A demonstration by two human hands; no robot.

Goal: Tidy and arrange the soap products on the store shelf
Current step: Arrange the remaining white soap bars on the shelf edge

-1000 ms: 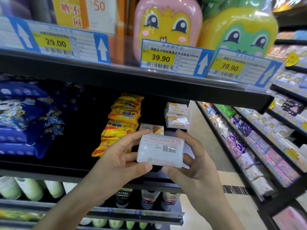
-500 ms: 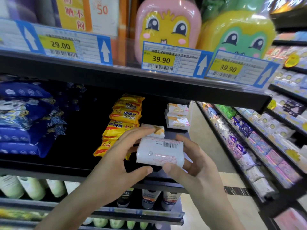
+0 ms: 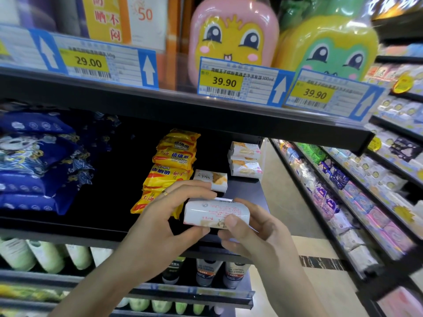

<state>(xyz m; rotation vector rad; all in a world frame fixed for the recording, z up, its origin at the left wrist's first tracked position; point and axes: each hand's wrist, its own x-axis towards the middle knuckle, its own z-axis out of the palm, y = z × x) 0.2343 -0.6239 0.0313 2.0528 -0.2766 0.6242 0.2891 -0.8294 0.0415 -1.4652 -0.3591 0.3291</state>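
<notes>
This is a shop aisle. Black shelves [image 3: 160, 106] carry blue-and-yellow price tags [image 3: 242, 82] reading 29.00 and 39.90 with barcodes. Stacked yellow sulfur soap packs [image 3: 171, 165], blue packets [image 3: 39, 168] and cartoon-faced bottles [image 3: 231, 35] fill the displays, with more stocked shelving [image 3: 357, 195] alongside.

Black store shelving [image 3: 183, 110] flanks a pale tiled aisle floor [image 3: 283, 179].

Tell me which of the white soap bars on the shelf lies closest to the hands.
The single white-wrapped soap bar with the orange picture, lying alone just behind the left hand. The other white bars sit stacked two high farther back on the right.
</notes>
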